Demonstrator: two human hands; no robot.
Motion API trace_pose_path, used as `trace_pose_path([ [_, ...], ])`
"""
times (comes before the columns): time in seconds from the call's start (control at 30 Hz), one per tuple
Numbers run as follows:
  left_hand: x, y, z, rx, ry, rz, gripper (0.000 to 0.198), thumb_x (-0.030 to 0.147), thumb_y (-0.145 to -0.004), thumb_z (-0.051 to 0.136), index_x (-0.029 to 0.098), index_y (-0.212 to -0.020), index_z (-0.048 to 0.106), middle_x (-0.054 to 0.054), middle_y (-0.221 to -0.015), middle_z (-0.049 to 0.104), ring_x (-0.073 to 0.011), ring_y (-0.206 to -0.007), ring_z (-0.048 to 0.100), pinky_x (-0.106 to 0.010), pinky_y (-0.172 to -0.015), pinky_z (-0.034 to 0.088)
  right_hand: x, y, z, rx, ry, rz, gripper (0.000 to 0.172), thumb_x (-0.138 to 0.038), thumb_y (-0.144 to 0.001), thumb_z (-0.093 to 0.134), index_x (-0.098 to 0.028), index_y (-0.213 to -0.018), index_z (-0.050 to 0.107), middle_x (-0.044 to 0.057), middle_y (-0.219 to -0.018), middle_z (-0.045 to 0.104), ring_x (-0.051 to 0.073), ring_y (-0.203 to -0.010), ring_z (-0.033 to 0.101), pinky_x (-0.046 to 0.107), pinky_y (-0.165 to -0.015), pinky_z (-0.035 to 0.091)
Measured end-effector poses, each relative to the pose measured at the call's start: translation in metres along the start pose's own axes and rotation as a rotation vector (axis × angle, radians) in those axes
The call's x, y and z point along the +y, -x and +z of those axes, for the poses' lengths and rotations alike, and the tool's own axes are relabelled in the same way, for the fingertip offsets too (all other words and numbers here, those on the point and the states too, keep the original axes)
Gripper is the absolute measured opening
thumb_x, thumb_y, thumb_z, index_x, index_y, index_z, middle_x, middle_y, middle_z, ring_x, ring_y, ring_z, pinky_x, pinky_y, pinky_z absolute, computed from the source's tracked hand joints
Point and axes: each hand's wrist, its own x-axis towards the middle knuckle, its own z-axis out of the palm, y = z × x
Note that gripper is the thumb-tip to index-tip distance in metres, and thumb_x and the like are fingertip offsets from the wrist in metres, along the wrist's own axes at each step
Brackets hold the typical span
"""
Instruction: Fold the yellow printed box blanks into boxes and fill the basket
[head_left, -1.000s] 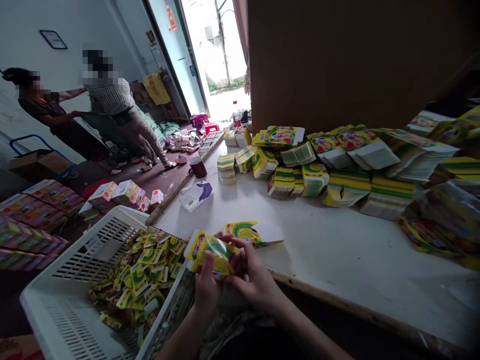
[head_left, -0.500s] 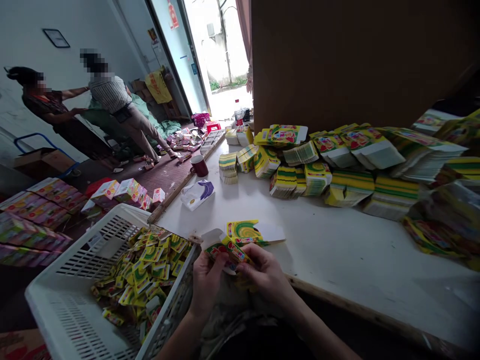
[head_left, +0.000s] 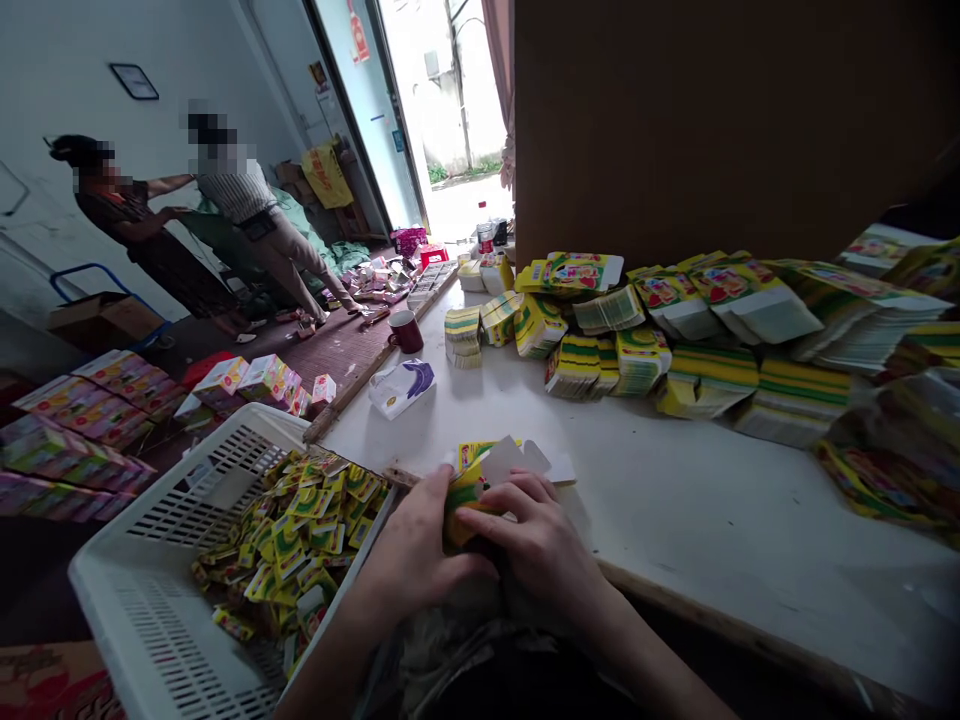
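Observation:
Between my two hands is a small yellow and green printed carton [head_left: 466, 490] with a white flap standing up. My left hand [head_left: 412, 550] grips its left side, the thumb low and the fingers partly hidden behind it. Across its right side lie the curled fingers of my right hand [head_left: 536, 530]. Just beyond, on the white table [head_left: 675, 490], more flat yellow carton card [head_left: 559, 468] lies partly covered by my hands. To my left a white plastic basket [head_left: 127, 570] holds a heap of small yellow cartons [head_left: 300, 530].
Stacks of flat yellow cartons [head_left: 705, 378] line the table's far side below a brown panel [head_left: 712, 130]. A tissue box [head_left: 401, 388] and a dark red mug [head_left: 406, 331] stand near the left edge. Pink boxes [head_left: 90, 410] are piled on the floor. Two people [head_left: 247, 195] handle green sheeting behind.
The carton in my hands has turned, so its white flap now points up to the right. My left hand has come over its side, and the view has shifted slightly.

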Motion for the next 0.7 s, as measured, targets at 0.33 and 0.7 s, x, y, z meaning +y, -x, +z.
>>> trace_pose_path([
  [0.33, 0.0, 0.001, 0.037, 0.098, -0.002, -0.054, 0.061, 0.04, -0.072, 0.073, 0.018, -0.12, 0.043, -0.011, -0.099, 0.07, -0.0299, -0.09, 0.067, -0.04, -0.078, 0.053, 0.002, 0.001, 0.008, 0.217, -0.908, 0.587, 0.069, -0.053, -0.092, 0.051, -0.024, -0.15, 0.026, 0.014, -0.148, 0.044, 0.03, -0.128, 0.052, 0.047, -0.104, 0.045],
  [0.7, -0.008, 0.006, 0.047, 0.224, -0.164, 0.167, 0.067, 0.033, -0.075, 0.067, 0.017, -0.13, 0.033, -0.017, -0.115, 0.065, -0.0317, -0.102, 0.064, -0.048, -0.085, 0.054, -0.003, 0.011, 0.019, -0.079, -1.546, 0.625, 0.066, -0.072, -0.087, 0.041, -0.024, -0.129, 0.059, 0.01, -0.131, 0.061, 0.027, -0.131, 0.048, 0.045, -0.112, 0.034],
])
